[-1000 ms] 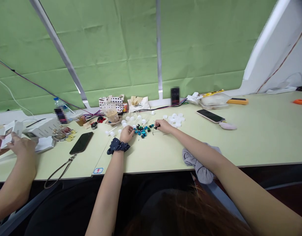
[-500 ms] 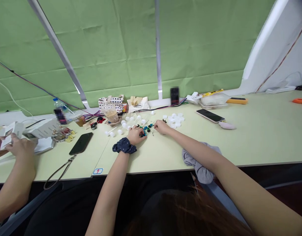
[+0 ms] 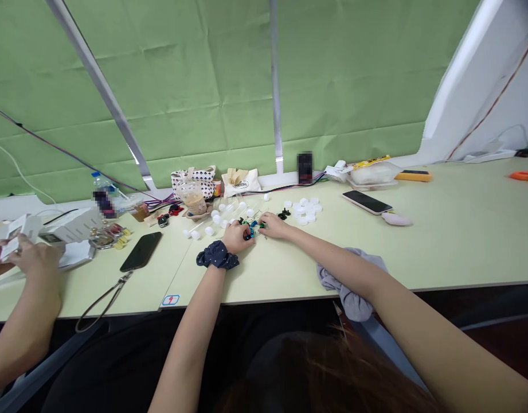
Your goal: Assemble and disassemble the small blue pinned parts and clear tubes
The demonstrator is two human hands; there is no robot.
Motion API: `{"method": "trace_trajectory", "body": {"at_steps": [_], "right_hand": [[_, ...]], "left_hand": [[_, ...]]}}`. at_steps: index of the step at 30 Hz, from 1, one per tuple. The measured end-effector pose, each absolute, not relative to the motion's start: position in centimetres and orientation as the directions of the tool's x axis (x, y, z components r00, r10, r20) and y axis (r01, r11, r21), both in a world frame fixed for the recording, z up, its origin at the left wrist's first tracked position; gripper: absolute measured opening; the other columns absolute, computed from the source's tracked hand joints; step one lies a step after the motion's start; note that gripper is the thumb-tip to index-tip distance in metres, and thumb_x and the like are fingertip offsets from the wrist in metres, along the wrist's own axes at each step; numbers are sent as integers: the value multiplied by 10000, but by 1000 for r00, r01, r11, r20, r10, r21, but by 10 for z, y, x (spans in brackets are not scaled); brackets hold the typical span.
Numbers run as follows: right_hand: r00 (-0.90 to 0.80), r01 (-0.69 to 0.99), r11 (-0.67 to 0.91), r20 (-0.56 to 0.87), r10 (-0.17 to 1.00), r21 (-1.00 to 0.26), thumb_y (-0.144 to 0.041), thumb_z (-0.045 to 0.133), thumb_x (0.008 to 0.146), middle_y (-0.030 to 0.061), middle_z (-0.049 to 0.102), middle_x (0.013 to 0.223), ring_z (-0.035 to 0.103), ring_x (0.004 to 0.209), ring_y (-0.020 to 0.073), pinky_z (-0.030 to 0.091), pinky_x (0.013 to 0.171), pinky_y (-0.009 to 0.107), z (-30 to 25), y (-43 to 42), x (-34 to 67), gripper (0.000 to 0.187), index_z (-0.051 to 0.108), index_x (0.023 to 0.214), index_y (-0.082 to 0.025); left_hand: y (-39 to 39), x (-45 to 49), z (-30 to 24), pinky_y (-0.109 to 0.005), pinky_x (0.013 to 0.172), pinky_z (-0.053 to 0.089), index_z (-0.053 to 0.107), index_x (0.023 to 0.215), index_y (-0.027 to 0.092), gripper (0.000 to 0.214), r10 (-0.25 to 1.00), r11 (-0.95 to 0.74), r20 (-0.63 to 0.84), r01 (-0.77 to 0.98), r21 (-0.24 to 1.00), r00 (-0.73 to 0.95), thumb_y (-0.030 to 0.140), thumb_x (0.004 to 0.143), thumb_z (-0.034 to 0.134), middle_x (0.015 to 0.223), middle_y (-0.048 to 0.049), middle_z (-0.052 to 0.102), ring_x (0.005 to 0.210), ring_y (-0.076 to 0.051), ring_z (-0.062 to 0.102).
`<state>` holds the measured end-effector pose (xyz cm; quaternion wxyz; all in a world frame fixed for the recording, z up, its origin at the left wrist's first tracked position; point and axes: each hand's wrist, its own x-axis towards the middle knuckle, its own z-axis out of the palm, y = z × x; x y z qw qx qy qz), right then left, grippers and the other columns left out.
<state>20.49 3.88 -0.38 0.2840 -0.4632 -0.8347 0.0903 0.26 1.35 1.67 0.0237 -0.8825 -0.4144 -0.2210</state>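
My left hand (image 3: 236, 236), with a dark dotted scrunchie (image 3: 218, 256) at the wrist, is closed at the near left of a cluster of small shiny blue pieces (image 3: 249, 232). Its fingertips are partly hidden, so what they grip cannot be made out. Across the cluster, my right hand (image 3: 273, 225) pinches down at a small green piece (image 3: 262, 225). Just beyond the right hand lie small black pieces (image 3: 284, 214). White round caps (image 3: 306, 210) are grouped to its right. Clear tubes with white caps (image 3: 216, 218) lie behind my left hand.
A phone (image 3: 367, 202) lies to the right, and another phone (image 3: 141, 251) with a strap to the left. A grey cloth (image 3: 354, 298) hangs over the table edge under my right forearm. At far left, another person's hands (image 3: 34, 255) hold a white box. A plastic drink cup (image 3: 194, 201) stands behind.
My right hand has shifted left, from beside the black pieces to the blue and green cluster, uncovering the black pieces. My left hand stays about where it was.
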Motion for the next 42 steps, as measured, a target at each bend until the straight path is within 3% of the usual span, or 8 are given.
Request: {"method": "trace_trajectory", "body": {"at_steps": [8,14,18,24,27,31,35,42], "right_hand": [[-299,714,456,357,885,-532,-78,650,685,89,572,1013,545,752,135,443,755,260,5,37,215,206,693,878,-135],[-217,775,358,313,925,-521,-91,682,672,73,536,958,542,770,142,442,745,245,10,36,221,185,696,849,-141],[-249,804,385,331,910,-454,-81,678,693,84,512,995,543,869,171,444,812,275,5,36,220,211,670,893,-149],[-161,805,347,386,908,-481,-46,643,706,115,580,969,571,908,206,450,850,308,4,40,218,102,677,770,-118],[-122,677,348,368,922,-648,-112,650,744,78,643,826,604,816,187,470,808,301,9,41,218,48,680,710,-126],[-265,248,309,242,933,-918,-169,670,768,35,675,725,630,702,144,501,719,269,9,36,210,62,695,798,-120],[-402,-16,209,197,894,-978,-208,751,714,35,694,728,642,672,132,534,706,267,9,27,199,142,679,785,-109],[-500,-117,-58,9,866,-991,-247,648,845,72,702,755,691,638,181,593,636,340,18,10,196,149,567,899,-133]], "left_hand": [[18,-3,16,-362,751,383,732,816,200,190,687,-706,417,684,185,595,293,703,611,759,-64,701,829,-249,526],[29,-17,14,-338,688,419,710,830,186,235,795,-589,490,648,483,357,387,742,627,790,-66,698,739,-208,555],[36,-20,10,-307,648,467,640,879,160,340,861,-507,471,409,759,193,442,695,689,809,-61,681,687,-168,597],[31,-12,12,-322,692,522,591,849,142,429,908,-365,331,96,926,257,427,596,789,822,-75,691,719,-175,658],[23,-7,15,-310,669,522,609,837,142,425,916,-318,269,131,939,298,408,573,810,759,-51,684,696,-176,662],[18,-1,15,-315,692,531,594,824,144,433,898,-301,244,107,948,366,383,549,827,762,-33,677,706,-169,666],[17,3,14,-341,679,545,516,895,153,524,896,-267,242,18,963,373,346,533,842,759,-12,661,660,-160,667],[14,4,18,-349,737,545,558,1118,146,638,877,-299,261,32,954,404,319,566,827,811,-24,670,697,-157,666]]}}
